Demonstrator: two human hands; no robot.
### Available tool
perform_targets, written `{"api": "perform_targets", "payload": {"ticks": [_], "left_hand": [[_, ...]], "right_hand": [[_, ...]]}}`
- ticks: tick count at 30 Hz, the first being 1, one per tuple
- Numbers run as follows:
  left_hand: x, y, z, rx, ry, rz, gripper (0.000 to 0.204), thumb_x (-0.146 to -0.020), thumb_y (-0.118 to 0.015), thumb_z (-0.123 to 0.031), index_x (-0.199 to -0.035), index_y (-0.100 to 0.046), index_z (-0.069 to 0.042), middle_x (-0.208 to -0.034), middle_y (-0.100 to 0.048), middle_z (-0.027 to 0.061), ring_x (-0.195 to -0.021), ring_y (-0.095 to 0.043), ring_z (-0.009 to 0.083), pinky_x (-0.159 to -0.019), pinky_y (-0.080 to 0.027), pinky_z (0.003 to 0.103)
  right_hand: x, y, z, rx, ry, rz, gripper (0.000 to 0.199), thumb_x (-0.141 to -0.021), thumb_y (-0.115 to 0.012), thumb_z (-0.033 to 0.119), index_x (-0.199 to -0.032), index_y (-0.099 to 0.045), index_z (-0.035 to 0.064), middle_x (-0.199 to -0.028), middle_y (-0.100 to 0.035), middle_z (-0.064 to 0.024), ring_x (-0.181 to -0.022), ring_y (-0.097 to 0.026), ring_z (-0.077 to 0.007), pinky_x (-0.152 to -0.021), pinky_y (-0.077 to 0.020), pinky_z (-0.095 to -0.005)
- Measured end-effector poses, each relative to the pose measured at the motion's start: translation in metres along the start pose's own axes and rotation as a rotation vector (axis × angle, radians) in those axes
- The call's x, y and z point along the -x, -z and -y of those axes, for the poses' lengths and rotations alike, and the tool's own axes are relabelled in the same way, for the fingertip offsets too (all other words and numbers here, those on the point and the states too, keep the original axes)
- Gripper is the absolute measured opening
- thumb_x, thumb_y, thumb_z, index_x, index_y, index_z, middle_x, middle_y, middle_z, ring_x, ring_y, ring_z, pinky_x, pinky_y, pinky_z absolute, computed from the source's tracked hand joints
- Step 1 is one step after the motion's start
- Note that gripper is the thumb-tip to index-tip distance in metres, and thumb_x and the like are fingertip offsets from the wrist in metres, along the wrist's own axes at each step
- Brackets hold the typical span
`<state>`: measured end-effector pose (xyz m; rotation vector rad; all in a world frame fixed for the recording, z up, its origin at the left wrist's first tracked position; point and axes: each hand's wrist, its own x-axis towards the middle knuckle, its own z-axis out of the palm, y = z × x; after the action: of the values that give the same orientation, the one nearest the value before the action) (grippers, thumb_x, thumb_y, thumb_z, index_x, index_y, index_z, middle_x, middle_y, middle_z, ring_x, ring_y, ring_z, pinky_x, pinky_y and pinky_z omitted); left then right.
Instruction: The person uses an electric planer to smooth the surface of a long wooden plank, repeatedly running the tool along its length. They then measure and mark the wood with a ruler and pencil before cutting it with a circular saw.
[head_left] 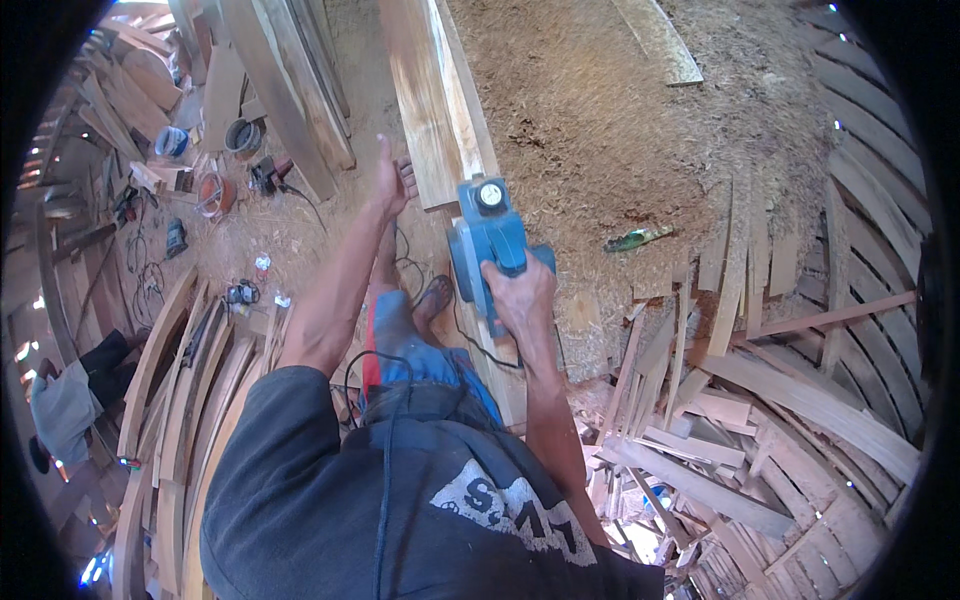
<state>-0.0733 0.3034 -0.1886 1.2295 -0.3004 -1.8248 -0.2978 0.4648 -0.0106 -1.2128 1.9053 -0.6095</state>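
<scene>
1 clear piece of lettering: chest print (pixel 515 512) on the shirt (pixel 330 490), big dark letters on pale, running down to the right. It sits well back from the right hand's fingers (pixel 542 268), toward the body. Planer (pixel 485 240): 1 pale disc (pixel 490 195) just ahead of those fingers, any marks too small to read.
</scene>
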Motion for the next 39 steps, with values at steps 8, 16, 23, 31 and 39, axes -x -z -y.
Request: {"api": "perform_targets", "payload": {"ticks": [8, 16, 23, 31, 39], "left_hand": [[-0.007, 0.023, 0.0, 0.109, 0.106, 0.007, 0.128, -0.082, -0.027, -0.1, -0.142, -0.05, 0.011, -0.14, -0.061, 0.0276, -0.126, -0.065, 0.0366, -0.109, -0.051, 0.048], [-0.009, 0.024, -0.005, 0.11, 0.149, 0.03, 0.134, -0.081, -0.024, -0.101, -0.147, -0.042, 0.015, -0.146, -0.055, 0.0296, -0.13, -0.061, 0.0378, -0.109, -0.05, 0.049], [-0.002, 0.017, -0.008, 0.112, 0.152, 0.018, 0.131, -0.084, -0.023, -0.099, -0.145, -0.044, 0.016, -0.14, -0.061, 0.0266, -0.124, -0.065, 0.0347, -0.106, -0.053, 0.047], [0.011, 0.011, -0.002, 0.141, 0.126, -0.008, 0.117, -0.092, -0.023, -0.092, -0.143, -0.048, 0.01, -0.135, -0.066, 0.0219, -0.125, -0.066, 0.0289, -0.106, -0.053, 0.044], [0.055, -0.007, 0.01, -0.168, -0.02, -0.119, 0.1, -0.101, -0.028, -0.08, -0.151, -0.042, 0.005, -0.146, -0.055, 0.0225, -0.133, -0.055, 0.0301, -0.11, -0.045, 0.042]], "right_hand": [[-0.036, -0.012, 0.045, -0.002, 0.032, 0.032, 0.03, -0.079, -0.069, 0.023, -0.087, -0.072, -0.0058, -0.08, -0.072, -0.0279, -0.077, -0.072, -0.0428, -0.073, -0.0557, -0.0486], [-0.067, -0.016, 0.082, -0.033, 0.024, 0.073, 0.027, -0.08, -0.065, 0.017, -0.085, -0.07, -0.0085, -0.067, -0.069, -0.0223, -0.053, -0.068, -0.0355, -0.046, -0.052, -0.045], [-0.102, -0.033, 0.096, 0.004, 0.029, 0.044, 0.031, -0.076, -0.066, 0.022, -0.081, -0.073, -0.007, -0.076, -0.071, -0.0293, -0.07, -0.072, -0.0415, -0.065, -0.0547, -0.0485], [-0.138, -0.044, 0.127, -0.009, 0.045, 0.023, 0.032, -0.074, -0.066, 0.023, -0.08, -0.073, -0.0077, -0.081, -0.07, -0.0337, -0.081, -0.072, -0.0477, -0.077, -0.0555, -0.0506], [-0.199, -0.067, 0.133, 0.064, 0.191, -0.017, 0.031, -0.077, -0.061, 0.018, -0.085, -0.075, -0.0096, -0.088, -0.069, -0.0385, -0.091, -0.072, -0.0527, -0.085, -0.0557, -0.0529]]}}
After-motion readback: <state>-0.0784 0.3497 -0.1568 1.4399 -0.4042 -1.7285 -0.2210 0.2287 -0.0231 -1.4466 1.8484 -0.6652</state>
